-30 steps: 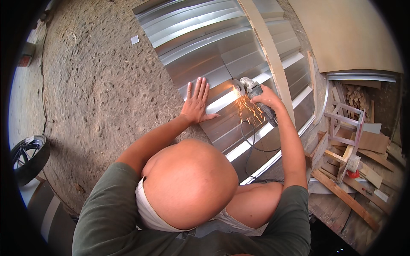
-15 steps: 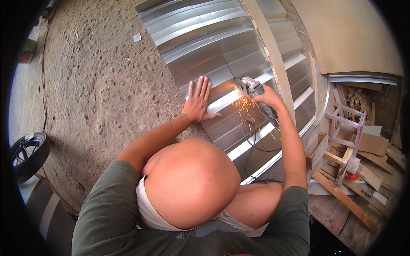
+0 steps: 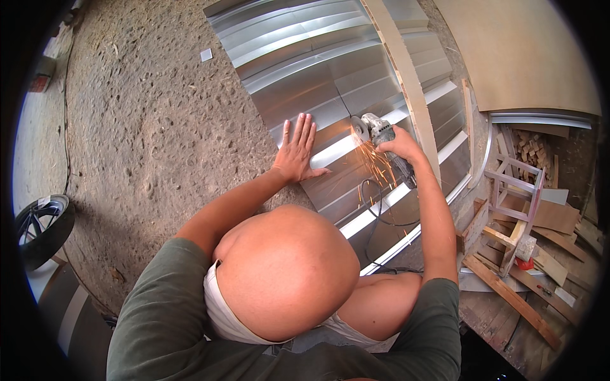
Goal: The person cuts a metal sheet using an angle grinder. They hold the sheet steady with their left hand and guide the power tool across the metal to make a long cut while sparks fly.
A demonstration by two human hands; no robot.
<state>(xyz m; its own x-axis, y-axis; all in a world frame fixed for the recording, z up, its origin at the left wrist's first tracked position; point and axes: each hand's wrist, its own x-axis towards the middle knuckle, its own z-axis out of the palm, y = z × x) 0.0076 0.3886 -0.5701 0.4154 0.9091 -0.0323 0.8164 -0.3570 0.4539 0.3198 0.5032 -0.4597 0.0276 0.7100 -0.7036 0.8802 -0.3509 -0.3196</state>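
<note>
A ribbed, shiny metal sheet (image 3: 311, 105) lies on the ground ahead of my knees. My left hand (image 3: 297, 152) rests flat near its left edge, fingers spread. In my right hand (image 3: 401, 145) is a grey angle grinder (image 3: 383, 133), gripped round its body. Its disc (image 3: 359, 129) meets the sheet at a raised rib, and orange sparks (image 3: 376, 160) spray back toward me. From the disc a thin dark line runs away across the sheet. The grinder's black cord (image 3: 372, 219) loops over the metal on the near side.
A long wooden board (image 3: 406, 70) lies across the sheet. At the right are a small wooden frame stool (image 3: 518, 181), scattered planks (image 3: 515, 298) and a large plywood panel (image 3: 515, 57). A wheel with a tyre (image 3: 47, 228) lies at the far left on rough ground.
The grinder and my right hand have shifted very slightly to the right in the picture, as has the sheet. The spark spray has changed shape. My left hand stays flat on the metal.
</note>
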